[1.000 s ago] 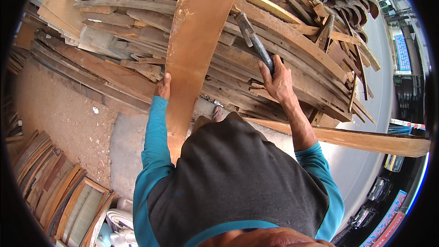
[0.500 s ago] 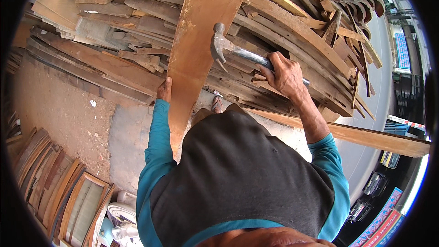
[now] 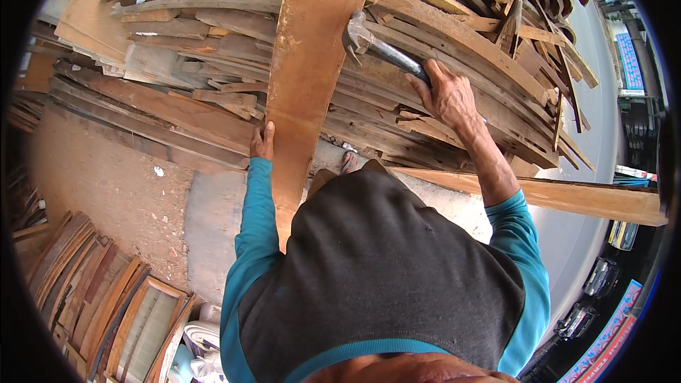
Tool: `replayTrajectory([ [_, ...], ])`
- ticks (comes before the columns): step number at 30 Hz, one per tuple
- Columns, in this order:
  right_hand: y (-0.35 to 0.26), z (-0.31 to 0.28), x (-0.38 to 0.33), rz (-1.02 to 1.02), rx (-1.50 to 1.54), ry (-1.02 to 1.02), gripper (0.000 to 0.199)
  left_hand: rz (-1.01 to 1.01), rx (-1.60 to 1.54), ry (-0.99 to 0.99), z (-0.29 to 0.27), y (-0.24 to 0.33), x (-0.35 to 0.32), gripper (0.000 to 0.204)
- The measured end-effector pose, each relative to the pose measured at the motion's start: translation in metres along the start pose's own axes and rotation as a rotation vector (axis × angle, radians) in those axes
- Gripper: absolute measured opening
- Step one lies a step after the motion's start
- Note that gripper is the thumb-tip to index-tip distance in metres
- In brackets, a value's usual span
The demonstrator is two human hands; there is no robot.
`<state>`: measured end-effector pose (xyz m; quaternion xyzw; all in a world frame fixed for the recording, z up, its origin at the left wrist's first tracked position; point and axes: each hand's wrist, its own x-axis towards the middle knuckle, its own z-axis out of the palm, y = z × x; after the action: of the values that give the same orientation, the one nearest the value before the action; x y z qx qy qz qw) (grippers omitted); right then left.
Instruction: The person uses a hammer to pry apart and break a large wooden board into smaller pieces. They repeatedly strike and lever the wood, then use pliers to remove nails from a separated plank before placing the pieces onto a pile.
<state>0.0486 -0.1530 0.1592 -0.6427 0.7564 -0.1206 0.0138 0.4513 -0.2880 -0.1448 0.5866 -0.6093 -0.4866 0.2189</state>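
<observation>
Brown wood, the long board (image 3: 310, 53) runs near to far between your hands. Your left hand (image 3: 262, 142) pinches its left edge; your right hand (image 3: 452, 95), closed round the hammer (image 3: 397, 59), points its head far-left toward the board's right edge, contact unclear.

A long, flat brown board (image 3: 303, 78) runs between the hands, its left edge held by the left hand (image 3: 262, 142), with the thumb on its face. It reaches well beyond both hands, and its near end passes out of sight behind the torso. Pale scuffs mark its surface. The claw hammer (image 3: 394, 55), grey metal with a dark grip, lies slanted in the right hand (image 3: 450, 96); its head points leftward, overlapping the board's right edge in view, contact unclear, claw turned nearward.
</observation>
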Motion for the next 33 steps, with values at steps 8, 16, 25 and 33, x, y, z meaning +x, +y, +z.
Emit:
replayTrajectory([
  [8,-0.012,0.017,-0.008,-0.019,0.152,0.048,0.036,0.074,0.195,0.104,0.013,0.026,-0.001,0.110],
  [16,-0.019,0.021,-0.017,-0.139,0.201,0.129,0.035,0.029,0.207,0.046,0.012,0.027,0.000,0.118],
  [25,-0.027,0.021,-0.014,-0.061,0.228,0.124,0.034,0.000,0.257,0.006,0.009,0.029,0.008,0.122],
  [33,-0.042,0.036,-0.050,0.230,0.434,0.114,0.039,-0.024,0.182,-0.017,0.001,0.035,-0.004,0.113],
])
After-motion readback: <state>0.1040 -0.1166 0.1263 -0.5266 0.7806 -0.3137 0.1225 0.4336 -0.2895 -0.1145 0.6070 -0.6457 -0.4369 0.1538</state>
